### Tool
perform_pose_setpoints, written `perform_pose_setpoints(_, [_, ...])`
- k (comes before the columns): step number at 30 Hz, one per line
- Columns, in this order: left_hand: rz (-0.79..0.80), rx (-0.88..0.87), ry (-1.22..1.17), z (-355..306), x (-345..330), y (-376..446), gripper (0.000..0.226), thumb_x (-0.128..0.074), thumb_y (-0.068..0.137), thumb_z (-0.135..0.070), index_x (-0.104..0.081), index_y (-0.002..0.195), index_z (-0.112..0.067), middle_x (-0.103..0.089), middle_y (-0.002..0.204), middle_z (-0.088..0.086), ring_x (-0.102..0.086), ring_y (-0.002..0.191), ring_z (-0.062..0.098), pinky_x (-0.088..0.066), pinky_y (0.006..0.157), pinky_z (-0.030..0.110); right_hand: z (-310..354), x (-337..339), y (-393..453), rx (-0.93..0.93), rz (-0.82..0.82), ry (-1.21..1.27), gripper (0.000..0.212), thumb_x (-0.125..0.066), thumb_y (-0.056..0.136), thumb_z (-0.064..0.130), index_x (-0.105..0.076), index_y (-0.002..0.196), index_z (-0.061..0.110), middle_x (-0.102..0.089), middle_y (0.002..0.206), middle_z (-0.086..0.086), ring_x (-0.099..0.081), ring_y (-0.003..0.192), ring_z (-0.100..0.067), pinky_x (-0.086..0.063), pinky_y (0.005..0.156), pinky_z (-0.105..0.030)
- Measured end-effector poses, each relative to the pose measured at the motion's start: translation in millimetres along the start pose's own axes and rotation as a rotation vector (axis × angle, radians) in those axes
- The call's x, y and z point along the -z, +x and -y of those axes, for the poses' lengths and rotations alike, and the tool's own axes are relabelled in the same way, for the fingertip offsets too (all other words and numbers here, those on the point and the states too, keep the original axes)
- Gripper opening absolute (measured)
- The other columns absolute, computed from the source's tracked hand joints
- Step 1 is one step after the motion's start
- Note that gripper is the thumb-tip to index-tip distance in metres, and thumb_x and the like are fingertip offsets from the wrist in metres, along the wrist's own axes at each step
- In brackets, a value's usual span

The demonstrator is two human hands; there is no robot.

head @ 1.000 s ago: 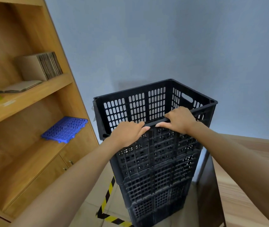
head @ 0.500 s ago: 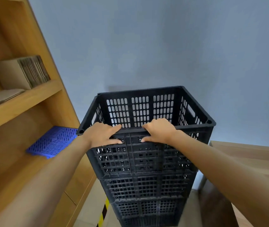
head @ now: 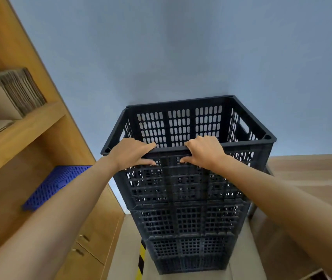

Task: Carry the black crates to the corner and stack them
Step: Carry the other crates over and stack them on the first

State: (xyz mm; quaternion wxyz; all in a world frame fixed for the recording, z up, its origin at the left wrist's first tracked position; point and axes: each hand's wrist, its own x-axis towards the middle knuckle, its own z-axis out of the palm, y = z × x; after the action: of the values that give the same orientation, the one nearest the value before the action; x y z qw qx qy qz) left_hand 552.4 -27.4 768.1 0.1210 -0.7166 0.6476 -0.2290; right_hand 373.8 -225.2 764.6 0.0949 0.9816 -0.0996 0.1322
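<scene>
On the near rim of the top black crate (head: 183, 126), both hands are closed over the edge: the left hand (head: 131, 152) and right hand (head: 203, 151) sit side by side near the middle, fingers curled over the rim, thumbs against the outer wall. That crate sits on the stack of black crates (head: 189, 225), at least three more beneath it, standing on the floor against the grey-blue wall (head: 181, 47).

Assessment: the step in hand appears to be seating and squaring the top crate. Advisable to press down evenly, confirm all four corners register with the crate below, then release both hands together. The stack is tall and narrow; a one-sided push could tip it.

Surroundings: wooden shelving unit (head: 45, 126) close on the left, holding flattened cardboard (head: 19, 91) and a blue plastic grid panel (head: 57, 184); a wooden surface (head: 312, 174) close on the right. Yellow-black floor tape (head: 140, 259) runs beside the base. Clearance either side is tight.
</scene>
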Motion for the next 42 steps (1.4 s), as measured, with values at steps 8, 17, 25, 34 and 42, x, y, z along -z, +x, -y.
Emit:
perform_pose_setpoints(8, [-0.085, -0.038, -0.105, 36, -24, -37, 0.052, -0.032, 0.086, -0.071, -0.048, 0.099, -0.024, -0.042, 0.055, -0.013, -0.044, 0.042, 0.009, -0.032, 0.04, 0.019, 68, -5, 1, -0.118, -0.007, 0.011, 0.045, -0.057, 0.085, 0.059, -0.045, 0.077, 0.017, -0.045, 0.063, 0.003, -0.046, 0.062, -0.023, -0.036, 0.063, -0.032])
perform_pose_setpoints(17, [-0.216, 0.098, -0.189, 38, -40, -46, 0.045, -0.048, 0.079, -0.067, -0.044, 0.086, -0.023, -0.053, 0.062, -0.009, -0.052, 0.05, 0.009, -0.03, 0.04, 0.02, 76, -7, 15, -0.117, -0.01, -0.031, 0.045, -0.055, 0.084, 0.062, -0.056, 0.086, 0.017, -0.052, 0.067, 0.004, -0.065, 0.072, -0.025, -0.037, 0.059, -0.031])
perform_pose_setpoints(25, [-0.222, 0.195, -0.206, 21, -35, -33, 0.042, -0.064, 0.078, -0.06, -0.044, 0.079, -0.023, -0.046, 0.063, -0.014, -0.046, 0.052, 0.008, -0.019, 0.042, 0.017, 44, -14, 21, -0.008, -0.032, -0.089, 0.048, -0.05, 0.083, 0.068, -0.05, 0.079, 0.019, -0.062, 0.066, 0.004, -0.061, 0.06, -0.02, -0.042, 0.051, -0.027])
perform_pose_setpoints(34, [-0.145, 0.359, -0.239, -17, -32, 18, 0.036, -0.06, 0.087, -0.054, -0.049, 0.09, -0.02, -0.061, 0.076, -0.005, -0.06, 0.068, 0.015, -0.05, 0.056, 0.036, -28, -24, 31, 0.093, -0.05, -0.106, 0.055, -0.042, 0.079, 0.078, -0.06, 0.084, 0.026, -0.048, 0.054, 0.012, -0.048, 0.047, -0.008, -0.024, 0.041, -0.019])
perform_pose_setpoints(42, [-0.198, 0.272, -0.25, -15, -37, 12, 0.036, -0.057, 0.085, -0.059, -0.054, 0.101, -0.026, -0.064, 0.078, -0.01, -0.062, 0.068, 0.012, -0.047, 0.052, 0.029, -23, -27, 20, 0.031, -0.062, -0.105, 0.056, -0.05, 0.076, 0.076, -0.056, 0.078, 0.021, -0.053, 0.055, 0.008, -0.052, 0.049, -0.016, -0.035, 0.045, -0.022])
